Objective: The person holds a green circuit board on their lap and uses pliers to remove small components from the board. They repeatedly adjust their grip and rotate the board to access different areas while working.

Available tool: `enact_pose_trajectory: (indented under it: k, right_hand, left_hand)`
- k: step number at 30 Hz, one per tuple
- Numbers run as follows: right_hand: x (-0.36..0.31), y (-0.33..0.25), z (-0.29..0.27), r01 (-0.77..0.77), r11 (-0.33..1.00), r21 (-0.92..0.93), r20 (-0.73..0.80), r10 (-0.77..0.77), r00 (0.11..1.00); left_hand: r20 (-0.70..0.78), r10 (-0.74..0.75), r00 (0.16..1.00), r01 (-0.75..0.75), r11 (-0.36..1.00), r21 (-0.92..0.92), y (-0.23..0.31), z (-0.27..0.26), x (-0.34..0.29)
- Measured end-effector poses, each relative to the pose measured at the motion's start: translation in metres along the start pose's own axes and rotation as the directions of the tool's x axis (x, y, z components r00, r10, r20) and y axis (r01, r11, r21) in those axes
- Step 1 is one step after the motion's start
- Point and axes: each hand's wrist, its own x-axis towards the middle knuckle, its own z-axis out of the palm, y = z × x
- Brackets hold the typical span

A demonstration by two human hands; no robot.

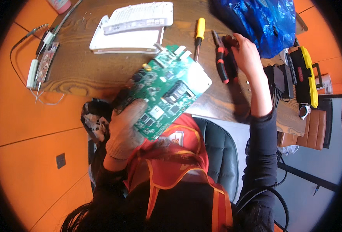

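A green circuit board [167, 92] is held tilted above the table's near edge. My left hand [126, 125], in a pale knit glove, grips its lower left side. White connectors stick up along the board's far edge, and glare washes out its right corner. My right hand [248, 56] is bare and hangs over the table beside the pliers [220, 60], which have red and black handles. Its fingers bend down into shadow, so whether they touch or hold anything is hidden. Left of the pliers lies a screwdriver [200, 31] with a yellow handle, its shaft partly behind the board.
Two white plastic housing parts [126, 43] lie stacked at the far side of the wooden table [82, 69]. A crumpled blue plastic bag [261, 23] fills the far right. Dark boxes with cables and a yellow-black case [308, 77] line the right edge. Cables and a power strip [32, 73] sit left.
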Motion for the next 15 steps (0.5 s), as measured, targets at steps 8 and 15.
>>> enact_pose_trajectory:
  k: [8,15]
  right_hand:
    - [0.011,0.022,0.011,0.236,0.972,0.007,-0.078,-0.234,0.969]
    - [-0.027,-0.004,-0.064,0.323,0.888,0.328,-0.512,-0.120,0.850]
  left_hand:
    - [0.096,-0.095,0.991,0.099,0.994,-0.042,-0.010,0.002,-0.005]
    - [0.083,-0.107,0.991,0.098,0.990,0.102,-0.012,-0.006,0.001]
